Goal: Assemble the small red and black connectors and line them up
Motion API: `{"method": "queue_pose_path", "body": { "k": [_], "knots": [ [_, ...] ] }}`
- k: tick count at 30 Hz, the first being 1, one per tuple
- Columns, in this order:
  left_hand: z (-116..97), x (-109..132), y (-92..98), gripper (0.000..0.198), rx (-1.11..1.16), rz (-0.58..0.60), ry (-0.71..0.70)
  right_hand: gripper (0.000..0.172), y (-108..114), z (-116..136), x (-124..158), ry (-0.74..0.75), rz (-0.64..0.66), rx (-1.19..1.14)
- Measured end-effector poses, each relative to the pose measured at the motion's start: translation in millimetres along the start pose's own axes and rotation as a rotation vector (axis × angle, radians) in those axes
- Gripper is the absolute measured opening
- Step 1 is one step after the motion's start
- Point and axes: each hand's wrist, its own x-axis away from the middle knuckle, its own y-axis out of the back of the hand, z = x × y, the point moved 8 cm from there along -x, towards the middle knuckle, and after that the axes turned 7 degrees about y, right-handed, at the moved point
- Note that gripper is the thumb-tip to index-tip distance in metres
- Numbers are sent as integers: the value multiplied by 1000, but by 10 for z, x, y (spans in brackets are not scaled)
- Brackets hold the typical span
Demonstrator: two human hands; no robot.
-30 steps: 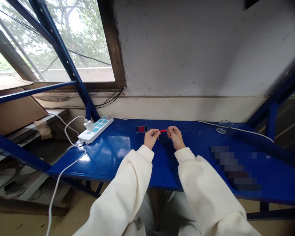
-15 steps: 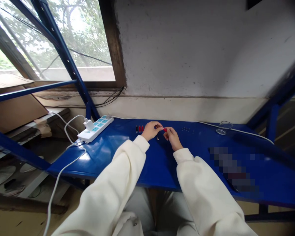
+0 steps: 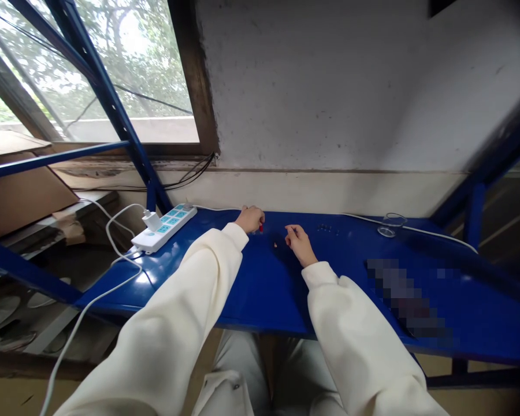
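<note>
Left hand (image 3: 249, 219) on the red tube (image 3: 261, 229), over the bench (image 3: 260, 289)!
And it's a pinch at the tube's top, the tube upright under the fingertips; that one looks nearly set down, not yet released. Anything else beneath those knuckles, I can't tell. The right hand (image 3: 300, 245) hovers apart, thumb and forefinger close together, contents too small to make out. A speck (image 3: 275, 245) sits between the hands; right of the right hand, small bits (image 3: 328, 229) lie loose, apparently unused.

dark object (image 3: 405, 297): pixelated | small bits (image 3: 325, 227): unidentifiable | red cylinder (image 3: 261, 228): partly hidden | sleeves (image 3: 130, 358): cut off
</note>
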Motion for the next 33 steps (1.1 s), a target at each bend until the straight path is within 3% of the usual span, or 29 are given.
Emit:
{"method": "queue_pose_path", "body": {
  "k": [20, 23, 28, 31, 33],
  "knots": [
    [34, 10, -83, 20, -7, -5, -6, 31, -16, 27, 7, 5, 21, 39],
    [-46, 76, 60, 24, 52, -110, -28, 31, -13, 3, 1, 6, 17, 38],
    [-244, 393, 372, 22, 439, -479, -58, 32, -20, 1, -4, 23, 17, 25],
    [-228, 584, 258, 22, 740, -598, 40, 31, -20, 6, -3, 20, 15, 29],
    [-166, 650, 38, 23, 927, -575, 152, 30, -12, 8, -4, 20, 6, 39]
  ]
}}
